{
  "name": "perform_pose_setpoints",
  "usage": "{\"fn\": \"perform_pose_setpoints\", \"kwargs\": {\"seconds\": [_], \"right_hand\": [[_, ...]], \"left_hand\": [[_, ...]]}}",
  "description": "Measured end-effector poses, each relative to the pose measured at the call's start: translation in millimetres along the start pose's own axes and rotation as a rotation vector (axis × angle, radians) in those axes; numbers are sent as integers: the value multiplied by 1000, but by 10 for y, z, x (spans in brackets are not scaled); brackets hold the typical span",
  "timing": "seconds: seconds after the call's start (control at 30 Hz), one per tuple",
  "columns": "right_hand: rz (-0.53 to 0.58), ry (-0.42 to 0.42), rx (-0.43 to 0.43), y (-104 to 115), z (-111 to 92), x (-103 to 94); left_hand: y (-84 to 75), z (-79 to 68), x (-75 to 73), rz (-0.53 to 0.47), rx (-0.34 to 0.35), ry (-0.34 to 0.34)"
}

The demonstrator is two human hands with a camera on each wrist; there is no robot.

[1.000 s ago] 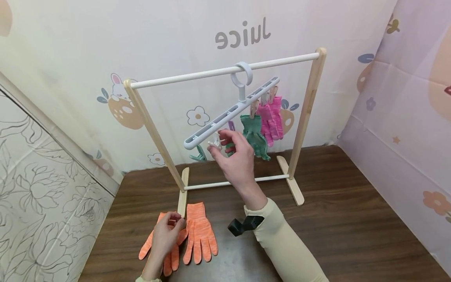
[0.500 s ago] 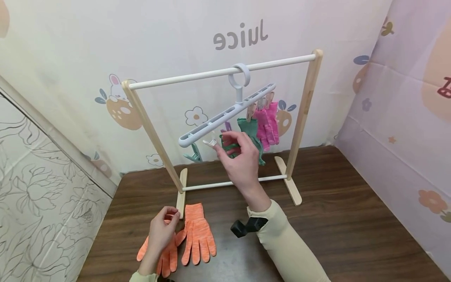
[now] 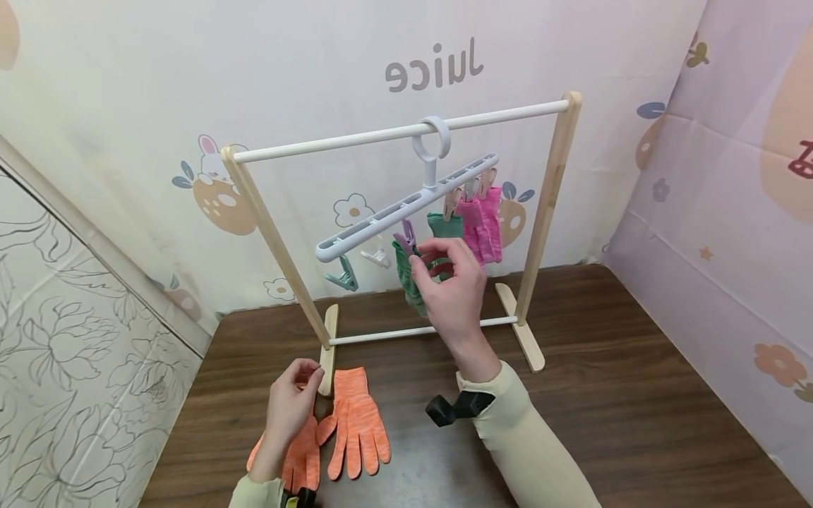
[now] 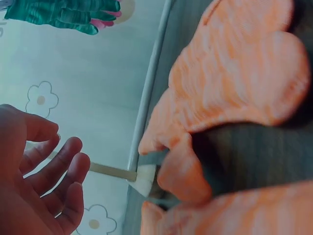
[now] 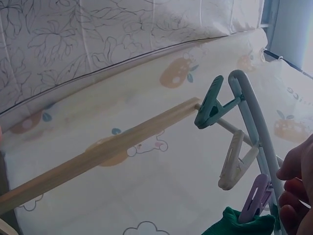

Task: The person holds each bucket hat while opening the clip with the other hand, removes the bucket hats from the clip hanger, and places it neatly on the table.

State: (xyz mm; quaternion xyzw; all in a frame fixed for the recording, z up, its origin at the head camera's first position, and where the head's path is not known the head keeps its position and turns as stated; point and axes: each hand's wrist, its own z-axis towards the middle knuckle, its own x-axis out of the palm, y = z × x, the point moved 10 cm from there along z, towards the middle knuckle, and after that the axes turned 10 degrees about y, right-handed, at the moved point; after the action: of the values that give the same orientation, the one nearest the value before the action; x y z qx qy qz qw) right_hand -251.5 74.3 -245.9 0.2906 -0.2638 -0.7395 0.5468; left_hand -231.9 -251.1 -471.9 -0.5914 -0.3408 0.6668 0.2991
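Observation:
My right hand (image 3: 452,289) is raised beside the purple clip (image 3: 408,236), fingers bent and thumb tip right at the clip in the head view. Nothing shows gripped between the fingers. The purple clip bites the cuff of a green glove (image 3: 409,282), partly hidden by the hand. Left of it, a white clip (image 3: 377,258) and a teal clip (image 3: 344,275) hang with nothing in them from the pale grey hanger (image 3: 381,220). Over one orange glove (image 3: 303,462) my left hand (image 3: 291,402) hovers, loosely curled around nothing. A second orange glove (image 3: 358,427) lies flat alongside.
The hanger hooks over the white top bar (image 3: 343,141) of a wooden rack (image 3: 552,212) standing on the brown table (image 3: 635,395). Further right, clips hold another green glove (image 3: 444,224) and pink gloves (image 3: 484,222). A printed curtain (image 3: 317,63) hangs behind.
My right hand has left the white clip and shifted right to the purple one. The white clip now hangs free. My left hand has drifted slightly left.

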Motion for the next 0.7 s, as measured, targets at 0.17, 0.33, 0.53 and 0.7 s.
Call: {"fn": "perform_pose_setpoints", "kwargs": {"seconds": [0.17,0.33,0.53,0.7], "right_hand": [[-39,26,-10,-13,35,-8],[-70,48,-16,-67,86,3],[-62,83,24,-178,128,47],[-50,123,54,-216,161,143]], "left_hand": [[-131,83,71,-86,67,8],[-276,160,161,-160,85,40],[-562,269,255,-214,97,74],[-713,411,322,-251,130,98]]}}
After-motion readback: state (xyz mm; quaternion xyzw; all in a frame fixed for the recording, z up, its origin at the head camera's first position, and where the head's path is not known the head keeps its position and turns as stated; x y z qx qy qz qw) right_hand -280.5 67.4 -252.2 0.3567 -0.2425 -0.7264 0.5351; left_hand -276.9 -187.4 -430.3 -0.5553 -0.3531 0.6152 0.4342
